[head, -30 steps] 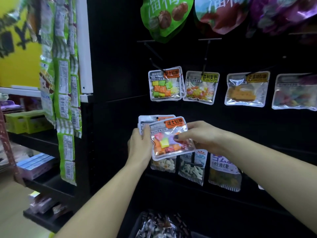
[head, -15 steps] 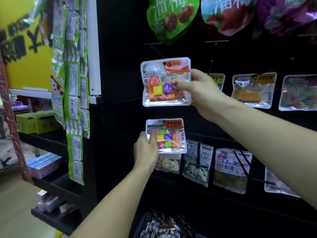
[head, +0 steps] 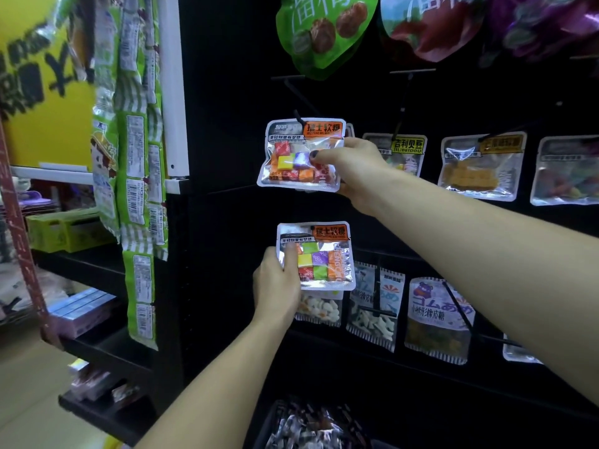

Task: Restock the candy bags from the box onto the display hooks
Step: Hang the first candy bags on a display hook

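The right hand (head: 353,171) is up at the pegboard, thumb across the front and fingers curled behind the right edge of a candy bag (head: 301,155), pinching it. The bag's top hole sits at the tip of a black hook (head: 299,116), at about twelve o'clock from the bag's middle; whether the hook is fully through, I cannot tell. Another bag seems to hang behind it, only its edge showing.

Straight below, at six o'clock, the left hand (head: 275,283) grips a second bag (head: 316,256) by its left edge, thumb on the face, fingers wrapped behind. It hangs free of any hook, in front of the lower row of packets (head: 372,306).

These bags look light and floppy: thin glossy film, likely slippery, with loose wrapped cubes that shift the weight downward. I would hold one by a sealed side edge or high near the header, so the hole stays flat and faces the hook; squeezing the middle would only buckle it.

At the bottom, around six o'clock from the left hand, a dark box (head: 269,422) is partly in view, holding a heap of shiny wrapped stock (head: 308,426); what kind is too blurred to say. To the right, at three o'clock, other clear bags (head: 479,166) hang on their own hooks, and big pouches (head: 324,30) hang above at twelve.
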Available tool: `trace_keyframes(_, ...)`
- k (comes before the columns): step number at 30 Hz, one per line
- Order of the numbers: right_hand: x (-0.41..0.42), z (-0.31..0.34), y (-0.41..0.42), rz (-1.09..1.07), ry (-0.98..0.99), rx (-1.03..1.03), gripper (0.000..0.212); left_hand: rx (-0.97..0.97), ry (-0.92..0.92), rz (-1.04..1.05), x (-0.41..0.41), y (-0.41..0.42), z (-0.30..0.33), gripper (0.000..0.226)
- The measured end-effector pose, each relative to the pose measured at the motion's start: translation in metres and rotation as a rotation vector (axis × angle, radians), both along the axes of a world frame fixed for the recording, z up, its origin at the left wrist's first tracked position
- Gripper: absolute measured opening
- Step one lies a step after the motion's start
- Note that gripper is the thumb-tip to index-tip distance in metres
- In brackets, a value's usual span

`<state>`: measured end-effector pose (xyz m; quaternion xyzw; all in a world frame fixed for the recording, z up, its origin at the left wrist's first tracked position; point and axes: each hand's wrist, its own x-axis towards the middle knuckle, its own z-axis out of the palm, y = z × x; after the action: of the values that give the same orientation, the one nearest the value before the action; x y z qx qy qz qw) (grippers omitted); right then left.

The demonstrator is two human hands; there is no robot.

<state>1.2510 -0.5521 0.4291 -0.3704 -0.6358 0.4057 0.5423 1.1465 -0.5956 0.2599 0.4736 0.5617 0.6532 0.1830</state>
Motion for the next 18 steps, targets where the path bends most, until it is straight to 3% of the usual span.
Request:
trace_keyframes(7, -0.004, -0.011, 0.043, -0.120, -0.053, -0.037, 0.008, 0.035, -0.006, -0.024, -0.005, 0.006, -0.008, 0.036)
trace_keyframes(14, -0.002, -0.013, 0.080, -0.275, -0.119, -0.060, 0.030, 0.092, 0.004, -0.018, -0.004, 0.009, -0.012, 0.035)
trace_keyframes(18, -0.004, -0.013, 0.082, -0.270, -0.060, -0.132, 0.042, 0.107, -0.017, -0.028, -0.003, 0.008, -0.012, 0.035)
